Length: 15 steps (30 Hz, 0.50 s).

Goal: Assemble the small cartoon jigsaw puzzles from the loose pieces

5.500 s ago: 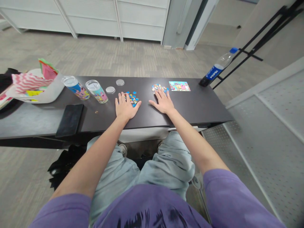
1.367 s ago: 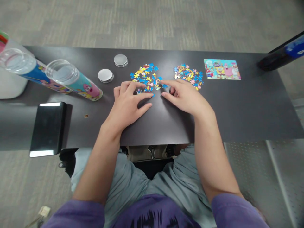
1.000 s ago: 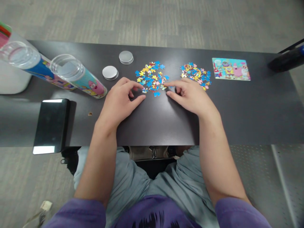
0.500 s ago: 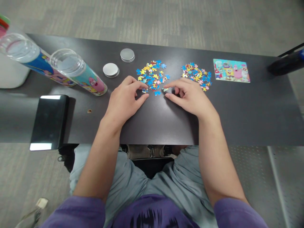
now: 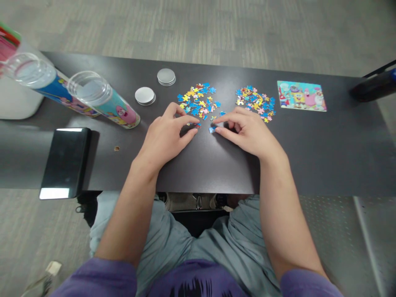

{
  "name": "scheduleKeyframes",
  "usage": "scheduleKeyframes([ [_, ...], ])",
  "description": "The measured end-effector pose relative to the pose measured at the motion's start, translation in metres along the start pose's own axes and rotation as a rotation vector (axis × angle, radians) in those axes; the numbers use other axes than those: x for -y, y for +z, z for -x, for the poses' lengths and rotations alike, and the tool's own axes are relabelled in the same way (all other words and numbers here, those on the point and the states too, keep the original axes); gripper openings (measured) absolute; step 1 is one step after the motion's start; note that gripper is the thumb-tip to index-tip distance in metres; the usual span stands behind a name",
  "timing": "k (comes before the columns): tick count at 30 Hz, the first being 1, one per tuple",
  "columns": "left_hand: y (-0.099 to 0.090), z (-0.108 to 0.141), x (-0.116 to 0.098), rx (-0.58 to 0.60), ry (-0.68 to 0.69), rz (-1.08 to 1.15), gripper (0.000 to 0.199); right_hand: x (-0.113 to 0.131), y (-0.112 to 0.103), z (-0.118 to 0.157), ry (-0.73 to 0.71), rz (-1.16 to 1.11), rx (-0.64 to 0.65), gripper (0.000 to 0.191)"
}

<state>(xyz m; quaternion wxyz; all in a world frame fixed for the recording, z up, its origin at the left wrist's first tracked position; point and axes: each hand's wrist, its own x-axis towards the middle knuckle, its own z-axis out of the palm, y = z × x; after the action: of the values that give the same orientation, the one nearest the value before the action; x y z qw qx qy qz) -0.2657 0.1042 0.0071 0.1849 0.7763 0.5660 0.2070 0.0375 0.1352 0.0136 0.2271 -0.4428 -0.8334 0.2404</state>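
The bench (image 5: pixel 318 152) is dark and smooth, above grey carpet (image 5: pixel 216 29). Taking the picture card (image 5: pixel 301 96) as landmark: one puzzle pile (image 5: pixel 256 102) lies just left; a second pile (image 5: pixel 198 99) lies farther left, then silver discs (image 5: pixel 144 95) and printed tubes (image 5: pixel 122 109). Left of the card and nearer the person, the left hand (image 5: pixel 165 134) has its grip closed on a reddish piece (image 5: pixel 199 125), the right hand (image 5: pixel 249 131) on a blue piece (image 5: pixel 212 129).

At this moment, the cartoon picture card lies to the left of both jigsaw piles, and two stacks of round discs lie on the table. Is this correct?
No: in the head view, the cartoon picture card lies to the right of both jigsaw piles; two stacks of round discs do lie on the table.
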Motion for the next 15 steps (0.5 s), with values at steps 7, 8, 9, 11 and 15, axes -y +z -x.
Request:
scheduleKeyframes([
  [7, 0.0, 0.002, 0.002, -0.047, -0.052, -0.003, 0.05, -0.003, 0.004, -0.003, 0.022, 0.011, -0.012, 0.04],
  [8, 0.002, 0.003, 0.003, -0.078, -0.055, -0.031, 0.055, -0.003, 0.005, -0.003, 0.033, 0.022, -0.017, 0.04],
  [9, 0.004, 0.004, 0.003, -0.095, -0.061, -0.059, 0.06, -0.003, 0.007, -0.003, 0.04, 0.032, -0.024, 0.041],
  [11, 0.009, 0.006, 0.004, -0.084, -0.072, -0.101, 0.067, -0.003, 0.01, -0.002, 0.054, 0.052, -0.031, 0.042],
  [15, 0.011, 0.008, 0.003, -0.043, -0.055, -0.123, 0.066, -0.002, 0.014, -0.001, 0.084, 0.077, -0.04, 0.048],
])
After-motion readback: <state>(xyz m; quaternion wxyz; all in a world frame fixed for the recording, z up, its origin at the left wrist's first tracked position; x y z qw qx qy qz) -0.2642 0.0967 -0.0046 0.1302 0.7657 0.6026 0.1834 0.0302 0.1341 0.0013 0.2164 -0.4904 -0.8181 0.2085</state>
